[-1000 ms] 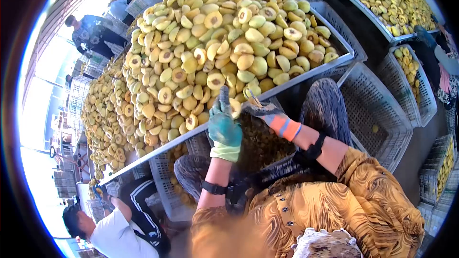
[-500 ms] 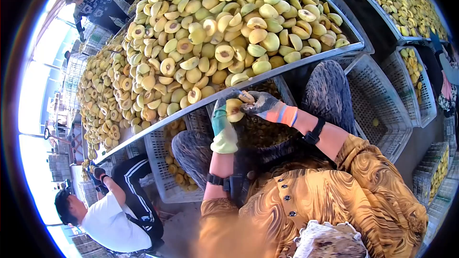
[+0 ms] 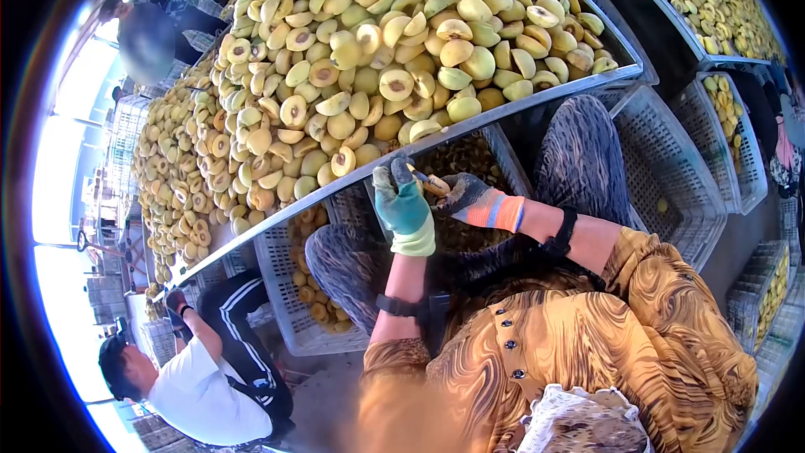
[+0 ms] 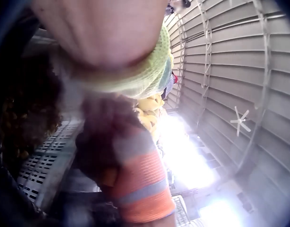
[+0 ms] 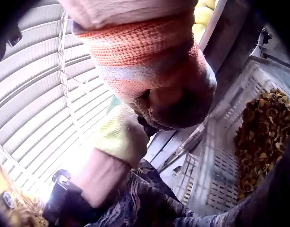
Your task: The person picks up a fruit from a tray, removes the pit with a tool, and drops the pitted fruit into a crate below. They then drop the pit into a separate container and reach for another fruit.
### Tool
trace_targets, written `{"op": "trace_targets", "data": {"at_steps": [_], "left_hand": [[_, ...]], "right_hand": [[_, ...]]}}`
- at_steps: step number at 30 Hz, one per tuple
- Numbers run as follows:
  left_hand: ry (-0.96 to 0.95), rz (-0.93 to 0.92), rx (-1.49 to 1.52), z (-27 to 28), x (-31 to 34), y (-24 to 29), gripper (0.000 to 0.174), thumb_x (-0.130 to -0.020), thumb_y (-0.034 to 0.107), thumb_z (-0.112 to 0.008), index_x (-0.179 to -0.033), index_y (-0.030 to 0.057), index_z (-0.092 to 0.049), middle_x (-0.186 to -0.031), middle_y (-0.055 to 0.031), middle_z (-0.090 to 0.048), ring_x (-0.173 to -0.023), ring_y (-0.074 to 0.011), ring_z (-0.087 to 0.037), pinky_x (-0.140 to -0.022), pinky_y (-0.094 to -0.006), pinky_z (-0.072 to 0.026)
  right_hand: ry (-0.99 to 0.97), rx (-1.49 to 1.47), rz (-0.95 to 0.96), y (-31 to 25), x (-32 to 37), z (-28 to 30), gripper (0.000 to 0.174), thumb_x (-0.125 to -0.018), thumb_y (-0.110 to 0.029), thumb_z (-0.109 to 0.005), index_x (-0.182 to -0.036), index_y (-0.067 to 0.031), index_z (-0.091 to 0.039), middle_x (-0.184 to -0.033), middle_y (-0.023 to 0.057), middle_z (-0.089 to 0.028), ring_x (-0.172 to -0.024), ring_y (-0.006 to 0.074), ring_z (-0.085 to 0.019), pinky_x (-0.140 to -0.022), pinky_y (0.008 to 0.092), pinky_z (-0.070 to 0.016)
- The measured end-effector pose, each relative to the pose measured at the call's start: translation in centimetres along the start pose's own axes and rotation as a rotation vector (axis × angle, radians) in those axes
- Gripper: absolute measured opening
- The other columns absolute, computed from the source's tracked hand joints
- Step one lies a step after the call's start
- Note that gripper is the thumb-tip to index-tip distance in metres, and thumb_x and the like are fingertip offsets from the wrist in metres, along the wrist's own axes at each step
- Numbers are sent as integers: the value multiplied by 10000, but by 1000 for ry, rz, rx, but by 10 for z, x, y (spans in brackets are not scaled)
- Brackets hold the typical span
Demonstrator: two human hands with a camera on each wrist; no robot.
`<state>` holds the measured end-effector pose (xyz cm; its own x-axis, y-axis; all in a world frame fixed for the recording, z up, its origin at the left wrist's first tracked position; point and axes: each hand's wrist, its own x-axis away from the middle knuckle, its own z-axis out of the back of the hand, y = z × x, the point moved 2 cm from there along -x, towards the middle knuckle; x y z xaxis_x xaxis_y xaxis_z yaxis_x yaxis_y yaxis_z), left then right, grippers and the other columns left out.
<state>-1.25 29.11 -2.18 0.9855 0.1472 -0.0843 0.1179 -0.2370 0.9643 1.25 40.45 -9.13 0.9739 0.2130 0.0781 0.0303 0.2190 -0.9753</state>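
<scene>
**— Curled tight, is it, the left hand (image 3: 403, 204)?**

— Yes. Its green-gloved fingers (image 3: 386, 175) wrap round a fruit piece (image 3: 433, 184). Only a yellow-orange sliver shows past them, just below the rim of the tray (image 3: 503, 123).

**— And the right hand (image 3: 466, 195)?**

— It wears a dark glove with an orange cuff, and its fingers are bent in against that same piece from the right. Whether it pinches the fruit or some tool, I cannot tell. Both wrist views show only cuffs and glove backs.

**— What lies around them, starting from the left?**

— A person in a white shirt (image 3: 197, 394) crouches low at the left, beside a fruit crate (image 3: 281, 312) with yellow-brown fruit in it. Above runs the long tray, heaped with yellow halves (image 3: 377, 50). Right behind the hands stands the pit crate (image 3: 513, 164), full of brown pits (image 3: 465, 158), between the patterned trouser legs. Further right sits a white crate (image 3: 671, 143) with one yellow fruit (image 3: 662, 205) on its floor.
</scene>
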Motion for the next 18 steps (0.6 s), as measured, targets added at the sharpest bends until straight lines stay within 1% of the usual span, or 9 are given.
{"op": "trace_targets", "data": {"at_steps": [2, 3, 6, 7, 10, 11, 14, 15, 18], "left_hand": [[37, -180, -206, 2, -2, -13, 134, -940, 132, -565, -858, 28, -585, -742, 7, -544, -633, -77, -496, -580, -214, -418], [68, -287, -306, 2, -2, -16, 98, -912, 90, -593, -857, 11, -607, -768, -14, -580, -650, -112, -536, -605, -244, -445], [-143, -472, -542, 6, -3, -4, 47, -872, 42, -622, -888, 0, -635, -843, -51, -623, -717, -152, -584, -643, -269, -466], [-219, -446, -470, 6, -6, -4, 82, -887, 71, -619, -929, 2, -636, -846, -25, -608, -724, -116, -564, -650, -242, -459], [-376, -442, -320, 5, -14, -2, 131, -897, 98, -624, -980, -3, -640, -886, -6, -610, -694, -84, -554, -625, -212, -457], [-369, -434, -248, 2, -15, -4, 147, -891, 112, -634, -982, -2, -653, -895, -9, -638, -654, -76, -551, -601, -199, -450], [-286, 85, 65, 5, -16, -3, 139, -899, 131, -625, -952, 11, -673, -851, -9, -656, -662, -60, -546, -605, -203, -441], [-318, 117, 44, 8, -21, -7, 157, -910, 153, -603, -935, 12, -667, -800, -33, -661, -693, -108, -593, -652, -226, -471], [-268, 449, 131, 7, -22, -9, 182, -910, 188, -604, -934, 19, -668, -741, -28, -633, -617, -105, -567, -592, -217, -454]], "right_hand": [[-71, 105, 15, -34, 11, 6, 306, -818, -249, -596, -1019, -18, -620, -921, 225, -641, -954, 383, -587, -816, 383, -462], [-59, 138, 94, -29, 8, 4, 265, -839, -260, -597, -977, -36, -626, -821, 169, -653, -785, 326, -632, -707, 367, -495], [-346, -17, -454, -92, 30, 37, 219, -859, -268, -593, -872, -51, -619, -676, 71, -597, -538, 215, -572, -490, 328, -451], [-396, -261, -361, -65, 27, 35, 200, -893, -247, -585, -912, -50, -619, -573, -7, -511, -382, 123, -434, -340, 253, -331], [-890, -1135, -573, -46, 29, 25, 181, -943, -246, -512, -888, -85, -575, -535, -85, -378, -400, 41, -365, -348, 199, -252], [-828, -1052, -590, -53, 33, 28, 172, -968, -224, -469, -930, -88, -565, -531, -102, -339, -395, 18, -335, -346, 175, -244], [-962, -1196, -548, -54, 29, 24, 172, -966, -218, -469, -915, -88, -568, -538, -104, -358, -391, 16, -336, -345, 179, -241], [-879, -1078, -566, -53, 29, 26, 152, -962, -200, -465, -901, -104, -566, -540, -103, -357, -386, 27, -341, -343, 188, -246], [-760, -919, -618, -40, 27, 26, 129, -948, -165, -466, -935, -111, -582, -538, -102, -360, -382, 39, -345, -344, 197, -260]]}}
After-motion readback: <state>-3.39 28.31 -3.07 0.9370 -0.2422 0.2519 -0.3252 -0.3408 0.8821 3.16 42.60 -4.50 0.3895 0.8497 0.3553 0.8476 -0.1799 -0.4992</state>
